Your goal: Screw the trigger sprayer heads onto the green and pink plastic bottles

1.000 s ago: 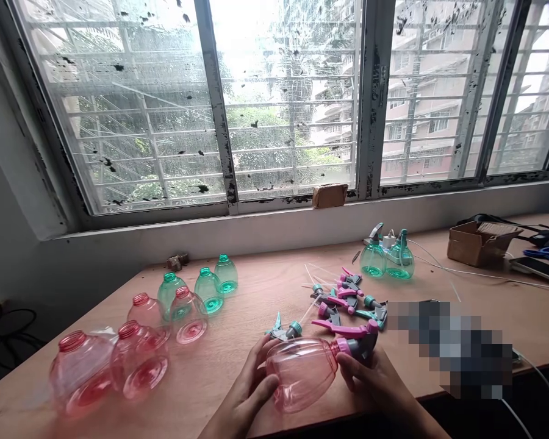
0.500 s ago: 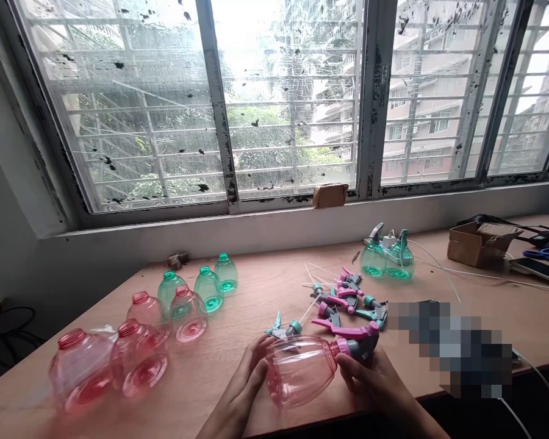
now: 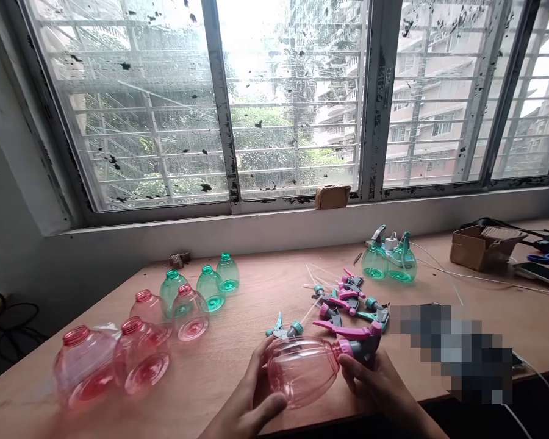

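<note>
A clear pink spray bottle (image 3: 304, 372) lies on its side between my two hands near the front of the table. My left hand (image 3: 258, 390) wraps round its base end, thumb along the lower side. At the neck, my right hand (image 3: 370, 375) grips the pink collar of a grey-and-pink trigger sprayer (image 3: 359, 341). That sprayer sits on the bottle's mouth, its pink lever pointing left; whether it is tight I cannot tell. Just behind the bottle is a loose teal-and-grey trigger sprayer (image 3: 286, 330).
Several pink bottles (image 3: 141, 360) and green bottles (image 3: 209, 289) without tops stand at the left. More trigger sprayers (image 3: 348, 299) lie in a heap beyond my hands. Two green bottles with sprayers (image 3: 375, 261) stand farther back. A cardboard box (image 3: 482, 249) and cables are at the right.
My left thumb has shifted down along the bottle's base. The bottle and my right hand keep nearly the same pose. The whole view has shifted slightly.
</note>
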### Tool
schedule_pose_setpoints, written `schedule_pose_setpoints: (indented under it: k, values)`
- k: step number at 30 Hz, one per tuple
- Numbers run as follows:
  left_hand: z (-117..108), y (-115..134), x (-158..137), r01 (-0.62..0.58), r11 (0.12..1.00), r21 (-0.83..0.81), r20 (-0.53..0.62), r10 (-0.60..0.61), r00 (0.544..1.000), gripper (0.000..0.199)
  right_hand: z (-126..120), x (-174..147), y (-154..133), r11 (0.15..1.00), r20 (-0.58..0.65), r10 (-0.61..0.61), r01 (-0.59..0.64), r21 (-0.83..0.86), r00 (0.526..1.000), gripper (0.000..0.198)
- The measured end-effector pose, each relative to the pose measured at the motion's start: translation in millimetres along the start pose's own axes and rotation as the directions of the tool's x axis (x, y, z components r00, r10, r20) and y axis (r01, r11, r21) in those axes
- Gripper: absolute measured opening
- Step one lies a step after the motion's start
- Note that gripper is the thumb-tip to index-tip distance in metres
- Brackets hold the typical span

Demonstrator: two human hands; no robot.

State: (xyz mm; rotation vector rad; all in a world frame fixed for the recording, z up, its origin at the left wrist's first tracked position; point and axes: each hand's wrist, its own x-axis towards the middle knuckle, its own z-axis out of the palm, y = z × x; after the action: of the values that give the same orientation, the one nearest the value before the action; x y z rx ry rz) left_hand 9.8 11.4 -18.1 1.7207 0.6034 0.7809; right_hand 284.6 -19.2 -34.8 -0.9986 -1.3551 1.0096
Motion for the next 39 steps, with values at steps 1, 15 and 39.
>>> schedule_pose_setpoints:
  k: [1, 15, 39]
  values:
    - [-0.3, 0.7, 0.9, 0.002, 1.0, -0.017, -0.017, -0.003, 1.0, 0.072, 0.1, -0.1, -0.4, 1.0, -0.002, -0.002, 0.002, -0.006, 1.0, 0.057]
    - [3.5, -1.1, 1.9, -0.038, 0.999, -0.034, 0.017, 0.039, 0.999, 0.094, -1.3, 1.7, 12.4, 1.0, -0.029, -0.004, 0.003, -0.019, 1.0, 0.055]
    - [-1.4, -2.9, 4.4, -0.035, 0.999, -0.004, -0.01, 0.035, 0.999, 0.073, -0.1, -0.1, 9.9, 1.0, 0.009, 0.0, 0.0, -0.006, 1.0, 0.053]
